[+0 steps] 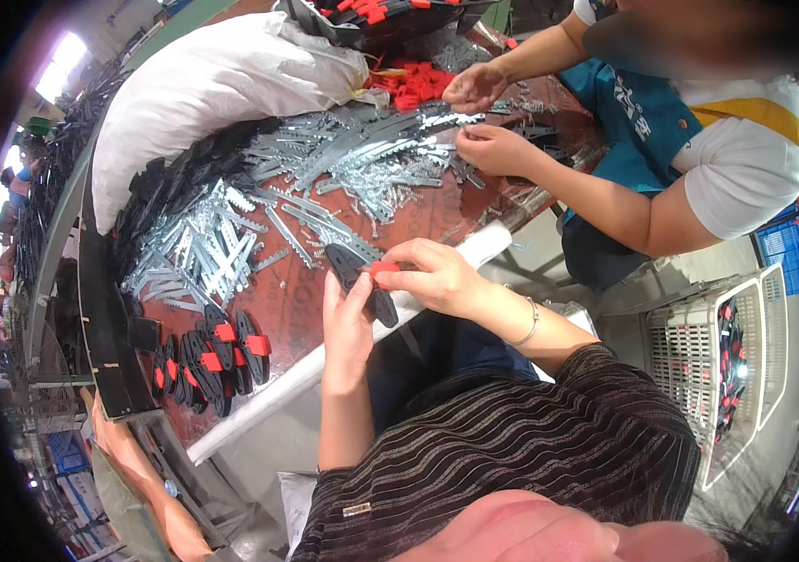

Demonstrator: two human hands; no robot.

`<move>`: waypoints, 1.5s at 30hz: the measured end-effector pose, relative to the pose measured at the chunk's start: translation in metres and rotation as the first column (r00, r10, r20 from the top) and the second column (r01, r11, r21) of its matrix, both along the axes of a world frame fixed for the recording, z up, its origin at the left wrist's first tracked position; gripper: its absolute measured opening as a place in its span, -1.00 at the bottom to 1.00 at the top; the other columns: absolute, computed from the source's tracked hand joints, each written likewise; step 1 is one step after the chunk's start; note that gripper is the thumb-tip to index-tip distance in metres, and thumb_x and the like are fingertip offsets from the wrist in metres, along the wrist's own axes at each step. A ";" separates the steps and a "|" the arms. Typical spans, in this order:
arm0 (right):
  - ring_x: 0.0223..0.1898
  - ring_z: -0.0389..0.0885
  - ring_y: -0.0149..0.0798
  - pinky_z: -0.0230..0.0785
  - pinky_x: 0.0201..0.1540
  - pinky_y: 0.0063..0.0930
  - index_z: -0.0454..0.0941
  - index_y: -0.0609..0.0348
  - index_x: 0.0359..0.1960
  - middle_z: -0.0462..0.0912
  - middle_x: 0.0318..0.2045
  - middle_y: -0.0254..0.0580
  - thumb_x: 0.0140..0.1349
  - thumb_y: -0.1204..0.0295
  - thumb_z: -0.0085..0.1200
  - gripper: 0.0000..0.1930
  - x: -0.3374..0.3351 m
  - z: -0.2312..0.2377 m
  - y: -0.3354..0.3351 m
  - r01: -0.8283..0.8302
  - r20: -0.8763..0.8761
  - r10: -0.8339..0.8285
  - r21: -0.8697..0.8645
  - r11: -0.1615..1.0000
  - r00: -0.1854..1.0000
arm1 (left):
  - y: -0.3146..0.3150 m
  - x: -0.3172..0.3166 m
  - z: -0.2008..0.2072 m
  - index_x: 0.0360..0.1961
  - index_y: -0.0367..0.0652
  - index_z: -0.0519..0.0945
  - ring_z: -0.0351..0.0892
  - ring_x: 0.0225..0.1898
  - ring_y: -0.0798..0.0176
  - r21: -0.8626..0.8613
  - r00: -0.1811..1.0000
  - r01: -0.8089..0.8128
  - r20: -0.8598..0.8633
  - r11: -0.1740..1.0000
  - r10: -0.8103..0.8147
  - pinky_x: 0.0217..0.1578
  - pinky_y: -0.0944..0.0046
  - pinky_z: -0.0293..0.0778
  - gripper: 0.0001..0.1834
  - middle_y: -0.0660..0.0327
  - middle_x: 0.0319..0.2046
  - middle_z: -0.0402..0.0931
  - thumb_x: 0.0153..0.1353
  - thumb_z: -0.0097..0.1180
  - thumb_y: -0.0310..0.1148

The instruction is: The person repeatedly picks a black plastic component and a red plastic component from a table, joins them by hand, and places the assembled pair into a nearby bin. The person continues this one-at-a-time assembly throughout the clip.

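My left hand (349,323) is closed around a long black plastic part (384,307) with rounded ends, held tilted above the table's near edge. Against the middle of that part, my right hand (439,279) pinches a small red plastic piece (384,268). How far the red piece sits in the black part is hidden by my fingers. Beyond my hands lie many loose notched metal strips (198,245). To the left of my left hand, several black parts with red pieces fitted (212,361) rest in a cluster on the table.
The reddish table (301,304) has a white rolled edge (263,405). A large white sack (221,89) and a heap of red pieces (413,84) sit at the back. Across the right corner, a co-worker's hands (493,150) hold a strip. A white crate (685,342) stands at right.
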State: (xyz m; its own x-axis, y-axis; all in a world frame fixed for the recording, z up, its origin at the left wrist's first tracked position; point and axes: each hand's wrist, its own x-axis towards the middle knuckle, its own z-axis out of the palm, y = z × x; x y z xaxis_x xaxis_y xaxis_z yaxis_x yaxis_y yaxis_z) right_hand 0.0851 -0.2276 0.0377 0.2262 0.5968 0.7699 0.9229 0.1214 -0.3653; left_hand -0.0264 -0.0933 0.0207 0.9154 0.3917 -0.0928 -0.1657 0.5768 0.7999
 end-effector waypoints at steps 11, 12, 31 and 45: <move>-0.27 0.58 -0.24 0.47 -0.26 -0.43 0.52 0.20 -0.14 0.54 -0.23 -0.17 0.01 0.65 0.08 -0.68 -0.009 0.000 0.006 -0.125 -0.309 0.126 0.023 0.992 0.943 | 0.001 -0.009 0.002 0.11 -0.22 0.31 0.46 -0.06 0.32 -0.032 1.000 -0.020 -0.008 0.999 0.020 -0.01 0.29 0.39 -0.64 0.18 -0.07 0.45 0.29 -0.02 -0.45; -0.27 0.57 -0.29 0.46 -0.24 -0.45 0.49 0.21 -0.10 0.54 -0.23 -0.19 0.06 0.64 0.06 -0.68 -0.016 -0.003 0.008 -0.116 -0.538 0.143 0.084 0.990 0.830 | 0.000 -0.009 0.003 0.10 -0.23 0.31 0.47 -0.07 0.33 -0.010 0.999 -0.050 -0.007 0.999 0.050 -0.02 0.30 0.39 -0.64 0.19 -0.08 0.45 0.29 -0.02 -0.45; -0.46 0.45 -0.51 0.33 -0.40 -0.59 0.46 0.21 -0.25 0.54 -0.46 -0.31 0.08 0.46 0.21 -0.77 -0.033 -0.005 0.021 -0.151 -0.726 0.031 -0.101 0.983 0.687 | -0.013 -0.013 0.009 0.19 -0.26 0.27 0.36 0.07 0.32 0.053 0.962 -0.271 0.036 0.961 0.270 0.10 0.30 0.27 -0.59 0.19 0.08 0.35 0.38 -0.14 -0.32; -0.41 0.34 -0.64 0.22 -0.34 -0.74 0.48 0.25 -0.24 0.47 -0.43 -0.47 0.15 0.52 0.16 -0.83 -0.033 -0.004 0.016 -0.346 -0.909 0.164 0.024 0.938 0.382 | -0.013 -0.033 0.013 0.24 -0.19 0.11 0.34 0.02 0.38 -0.009 0.988 -0.145 0.046 0.989 0.145 0.07 0.32 0.28 -0.49 0.20 -0.01 0.32 0.29 -0.08 -0.49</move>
